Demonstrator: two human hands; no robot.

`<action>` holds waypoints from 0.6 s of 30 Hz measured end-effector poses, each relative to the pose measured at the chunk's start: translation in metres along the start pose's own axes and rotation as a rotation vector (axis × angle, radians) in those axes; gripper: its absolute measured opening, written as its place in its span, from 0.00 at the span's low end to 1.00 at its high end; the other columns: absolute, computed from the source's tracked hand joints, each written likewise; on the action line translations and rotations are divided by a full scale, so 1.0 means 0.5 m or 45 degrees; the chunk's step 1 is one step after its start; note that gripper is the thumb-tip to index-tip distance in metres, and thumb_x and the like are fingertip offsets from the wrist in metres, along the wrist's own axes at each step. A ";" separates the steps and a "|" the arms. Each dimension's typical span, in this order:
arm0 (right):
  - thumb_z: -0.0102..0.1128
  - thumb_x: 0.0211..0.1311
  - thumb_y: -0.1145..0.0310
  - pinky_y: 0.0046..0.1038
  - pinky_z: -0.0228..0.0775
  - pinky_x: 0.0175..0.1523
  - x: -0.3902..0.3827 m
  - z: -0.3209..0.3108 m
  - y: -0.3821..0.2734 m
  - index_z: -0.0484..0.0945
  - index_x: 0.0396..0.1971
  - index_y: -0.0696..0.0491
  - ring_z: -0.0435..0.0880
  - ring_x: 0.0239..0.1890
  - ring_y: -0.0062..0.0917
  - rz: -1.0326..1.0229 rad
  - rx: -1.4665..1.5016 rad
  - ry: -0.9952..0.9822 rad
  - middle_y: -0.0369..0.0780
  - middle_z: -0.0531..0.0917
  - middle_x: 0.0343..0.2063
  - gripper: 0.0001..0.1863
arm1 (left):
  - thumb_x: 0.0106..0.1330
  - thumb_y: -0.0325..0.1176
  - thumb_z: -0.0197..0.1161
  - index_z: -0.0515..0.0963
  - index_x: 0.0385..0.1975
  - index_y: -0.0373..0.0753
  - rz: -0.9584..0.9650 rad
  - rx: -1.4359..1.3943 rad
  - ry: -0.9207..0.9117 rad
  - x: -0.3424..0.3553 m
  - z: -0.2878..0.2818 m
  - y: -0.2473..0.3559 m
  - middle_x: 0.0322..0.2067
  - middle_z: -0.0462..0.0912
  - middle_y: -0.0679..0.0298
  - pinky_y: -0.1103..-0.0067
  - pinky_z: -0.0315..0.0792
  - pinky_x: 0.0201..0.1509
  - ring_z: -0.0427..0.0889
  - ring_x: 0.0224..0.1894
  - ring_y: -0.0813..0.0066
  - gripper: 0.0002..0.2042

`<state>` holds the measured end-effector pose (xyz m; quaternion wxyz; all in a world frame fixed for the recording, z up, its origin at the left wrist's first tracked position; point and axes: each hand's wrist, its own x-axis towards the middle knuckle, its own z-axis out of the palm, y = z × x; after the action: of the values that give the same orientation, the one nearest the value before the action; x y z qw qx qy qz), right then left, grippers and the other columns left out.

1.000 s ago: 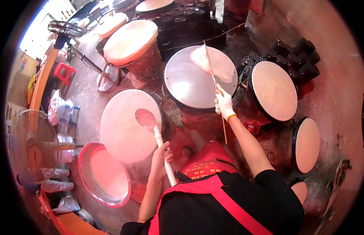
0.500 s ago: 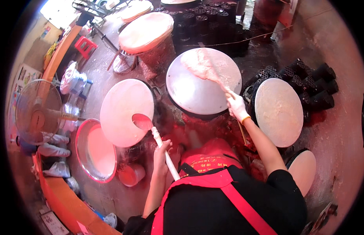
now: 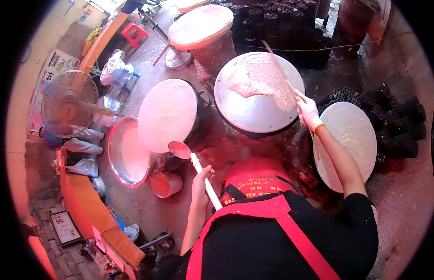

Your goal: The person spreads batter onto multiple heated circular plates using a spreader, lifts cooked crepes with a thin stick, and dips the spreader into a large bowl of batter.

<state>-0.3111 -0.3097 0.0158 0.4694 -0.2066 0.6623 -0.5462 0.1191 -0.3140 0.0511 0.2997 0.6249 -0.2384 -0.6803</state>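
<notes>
My right hand (image 3: 308, 111), in a white glove, grips a long flat spatula (image 3: 278, 65). Its thin blade slants across the far right part of a round metal griddle (image 3: 247, 115). Pale wet batter (image 3: 245, 77) lies in an uneven sheet over the griddle's far half, with a tongue reaching down beside the blade; the near left metal is bare. My bare left hand (image 3: 201, 184) is closed round the white handle of a ladle (image 3: 180, 150). The ladle's bowl hangs by the near edge of the left griddle (image 3: 168, 112), which is coated with a pale round sheet.
A wide basin (image 3: 135, 154) of pale batter and a small bucket (image 3: 166, 185) stand at left. Another coated griddle (image 3: 350, 140) lies under my right forearm. Black coal briquettes (image 3: 399, 126) are stacked beyond it. Stacked flat sheets (image 3: 200, 28) and a fan (image 3: 70, 105) stand farther off.
The batter on the middle griddle now spreads wider. My right hand and spatula have moved right across it. The ladle's bowl has drawn back off the left griddle; the whole view has shifted.
</notes>
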 end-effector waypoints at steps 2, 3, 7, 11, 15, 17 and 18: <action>0.48 0.69 0.61 0.17 0.49 0.10 0.016 0.031 -0.001 0.71 0.59 0.41 0.56 0.06 0.11 0.063 -0.212 -0.231 0.28 0.64 0.12 0.20 | 0.63 0.32 0.59 0.75 0.44 0.32 0.008 -0.032 0.042 -0.023 0.014 0.010 0.39 0.80 0.63 0.82 0.75 0.46 0.80 0.41 0.78 0.13; 0.48 0.69 0.61 0.18 0.50 0.09 0.021 0.042 -0.003 0.70 0.59 0.40 0.56 0.06 0.11 0.091 -0.318 -0.347 0.28 0.64 0.12 0.20 | 0.63 0.32 0.59 0.74 0.45 0.31 0.012 -0.048 0.062 -0.033 0.020 0.014 0.40 0.80 0.62 0.82 0.75 0.47 0.80 0.42 0.77 0.14; 0.48 0.68 0.62 0.16 0.51 0.11 -0.040 -0.015 -0.022 0.71 0.59 0.40 0.59 0.08 0.10 0.303 -0.229 -0.632 0.27 0.66 0.14 0.20 | 0.62 0.31 0.59 0.74 0.45 0.30 -0.009 -0.066 0.136 -0.061 0.014 0.014 0.40 0.79 0.61 0.81 0.74 0.48 0.79 0.44 0.76 0.15; 0.49 0.67 0.63 0.14 0.49 0.13 0.053 -0.041 0.014 0.73 0.57 0.42 0.58 0.09 0.09 -0.034 -0.244 -0.414 0.27 0.69 0.15 0.19 | 0.63 0.32 0.60 0.74 0.44 0.29 -0.035 -0.006 0.189 -0.098 0.026 0.022 0.34 0.78 0.64 0.82 0.73 0.47 0.77 0.39 0.79 0.14; 0.52 0.66 0.62 0.16 0.50 0.12 0.035 0.016 0.027 0.74 0.56 0.45 0.60 0.09 0.10 0.013 -0.255 -0.559 0.28 0.71 0.16 0.19 | 0.60 0.31 0.62 0.73 0.46 0.31 -0.056 0.030 0.170 -0.088 -0.001 0.024 0.41 0.80 0.61 0.79 0.76 0.48 0.80 0.43 0.75 0.16; 0.51 0.67 0.60 0.17 0.49 0.12 -0.019 -0.002 0.098 0.73 0.57 0.45 0.57 0.08 0.10 -0.205 -0.278 -0.581 0.28 0.66 0.13 0.19 | 0.61 0.31 0.62 0.73 0.45 0.31 -0.044 0.078 0.132 -0.073 -0.005 0.035 0.40 0.79 0.61 0.80 0.76 0.48 0.79 0.42 0.76 0.15; 0.52 0.67 0.60 0.16 0.49 0.13 -0.067 -0.016 0.103 0.74 0.57 0.46 0.57 0.09 0.09 0.027 -0.236 -0.566 0.27 0.66 0.14 0.19 | 0.61 0.31 0.62 0.73 0.45 0.31 -0.045 0.080 0.115 -0.062 -0.014 0.032 0.40 0.80 0.61 0.81 0.76 0.48 0.79 0.41 0.76 0.15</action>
<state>-0.2897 -0.2626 -0.0186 0.5883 -0.3572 0.5922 -0.4191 0.1290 -0.3032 0.0835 0.2783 0.6683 -0.2348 -0.6487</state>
